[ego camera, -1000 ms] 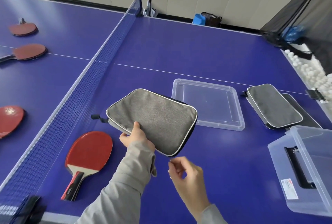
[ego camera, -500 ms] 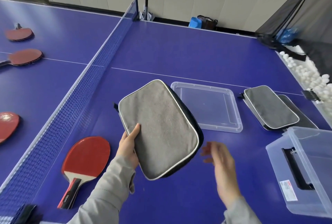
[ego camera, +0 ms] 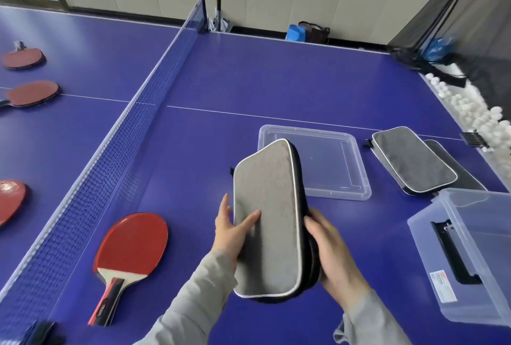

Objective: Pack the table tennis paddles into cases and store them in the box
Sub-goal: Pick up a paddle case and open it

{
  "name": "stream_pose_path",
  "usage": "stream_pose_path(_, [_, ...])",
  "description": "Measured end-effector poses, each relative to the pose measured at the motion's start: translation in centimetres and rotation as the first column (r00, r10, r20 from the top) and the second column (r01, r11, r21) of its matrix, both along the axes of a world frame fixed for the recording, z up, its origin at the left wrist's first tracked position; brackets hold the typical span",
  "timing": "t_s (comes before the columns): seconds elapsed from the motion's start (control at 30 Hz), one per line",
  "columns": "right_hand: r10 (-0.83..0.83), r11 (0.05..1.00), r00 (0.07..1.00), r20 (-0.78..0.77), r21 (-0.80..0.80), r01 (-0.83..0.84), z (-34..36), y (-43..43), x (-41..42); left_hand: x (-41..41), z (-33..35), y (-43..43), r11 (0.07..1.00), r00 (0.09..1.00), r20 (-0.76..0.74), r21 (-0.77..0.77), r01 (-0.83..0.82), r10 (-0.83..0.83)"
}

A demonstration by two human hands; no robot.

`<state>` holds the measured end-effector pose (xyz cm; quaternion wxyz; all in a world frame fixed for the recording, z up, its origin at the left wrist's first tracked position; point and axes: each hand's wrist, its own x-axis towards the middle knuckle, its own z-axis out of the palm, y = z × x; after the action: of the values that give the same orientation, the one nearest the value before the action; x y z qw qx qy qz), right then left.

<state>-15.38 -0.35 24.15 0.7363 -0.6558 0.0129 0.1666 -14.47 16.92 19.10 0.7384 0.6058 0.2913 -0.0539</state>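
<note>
A grey paddle case (ego camera: 272, 206) with white piping is held above the blue table, its long axis pointing away from me. My left hand (ego camera: 232, 230) grips its left edge, thumb on the grey face. My right hand (ego camera: 330, 252) holds its black right side. A red paddle (ego camera: 131, 250) with a black and red handle lies on the table to the left of the case. The clear storage box (ego camera: 475, 256) stands at the right edge, its lid (ego camera: 331, 159) lying flat beyond the case. Two more grey cases (ego camera: 414, 162) lie stacked behind the box.
The net (ego camera: 116, 151) runs from near left to far centre. Beyond it lie three more red paddles (ego camera: 33, 94). Several white balls (ego camera: 467, 112) fill a catch net off the table's right side. Bags (ego camera: 307, 32) sit on the floor by the far wall.
The case has turned from lying crosswise to pointing lengthwise away from me. My right hand, free before, has come in and taken hold of the case's right side.
</note>
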Motion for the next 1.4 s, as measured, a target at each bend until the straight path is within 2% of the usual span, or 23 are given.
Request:
stream_pose_path(0.07, [-0.058,0.997,0.998,-0.020,-0.053,0.057,-1.4,0.7,-0.5,-0.4,0.8,-1.9,0.988,0.992,0.074,0.124,0.095,-0.105])
stream_pose_path(0.13, [-0.063,0.993,0.998,-0.017,-0.100,0.061,-2.4,1.3,-1.1,-1.0,1.6,-4.2,0.973,0.966,0.122,0.054,0.223,-0.228])
stream_pose_path(0.2, [-0.010,0.988,1.000,0.000,-0.153,0.010,-3.0,1.8,-1.7,-1.5,1.9,-5.5,0.959,0.954,0.135,-0.061,0.277,-0.267])
stream_pose_path(0.6, [0.114,0.941,0.993,0.002,-0.321,-0.108,-5.1,1.5,-2.4,-2.6,-0.8,-0.1,0.954,0.939,0.173,0.025,0.299,-0.298])
stream_pose_path(0.7, [0.020,0.922,1.000,0.011,-0.386,-0.014,-5.7,-0.4,-1.8,-2.9,-2.2,3.7,0.980,0.964,0.176,0.046,0.193,-0.198])
stream_pose_path(0.77, [-0.118,0.911,0.993,-0.011,-0.399,0.104,-6.5,-2.7,-1.2,-3.4,-3.7,7.1,0.997,0.992,0.095,0.019,0.078,-0.079])
stream_pose_path(0.87, [-0.272,0.898,0.954,-0.124,-0.390,0.205,-8.6,-6.6,-0.7,-4.0,-6.9,11.0,0.991,0.996,-0.087,0.136,0.012,0.000])
stream_pose_path(0.97, [-0.312,0.877,0.911,-0.269,-0.452,0.167,-11.9,-9.2,-0.8,-4.1,-9.8,11.8,0.968,0.981,-0.195,0.245,0.053,-0.004])
stream_pose_path(1.07, [-0.338,0.847,0.877,-0.342,-0.516,0.125,-15.3,-10.5,-0.9,-4.3,-12.0,10.8,0.936,0.972,-0.228,0.351,0.022,0.063])
stream_pose_path(1.13, [-0.354,0.807,0.866,-0.354,-0.583,0.092,-17.0,-10.8,-0.8,-4.4,-12.7,9.9,0.912,0.975,-0.207,0.410,0.015,0.077])
stream_pose_path(1.2, [-0.353,0.719,0.875,-0.332,-0.695,0.026,-18.1,-10.7,-0.8,-4.4,-13.2,9.2,0.874,0.978,-0.198,0.484,0.036,0.070])
stream_pose_path(1.3, [-0.301,0.577,0.910,-0.284,-0.814,-0.063,-18.7,-10.0,-1.2,-4.6,-14.0,8.8,0.771,0.974,-0.225,0.624,0.126,0.023])
stream_pose_path(1.37, [-0.242,0.525,0.935,-0.260,-0.845,-0.099,-18.9,-9.7,-1.4,-4.8,-14.4,8.7,0.707,0.965,-0.263,0.681,0.190,-0.006])
stream_pose_path(1.4, [-0.228,0.512,0.943,-0.242,-0.854,-0.095,-19.0,-9.6,-1.6,-5.0,-14.6,8.7,0.645,0.955,-0.296,0.726,0.236,-0.017])
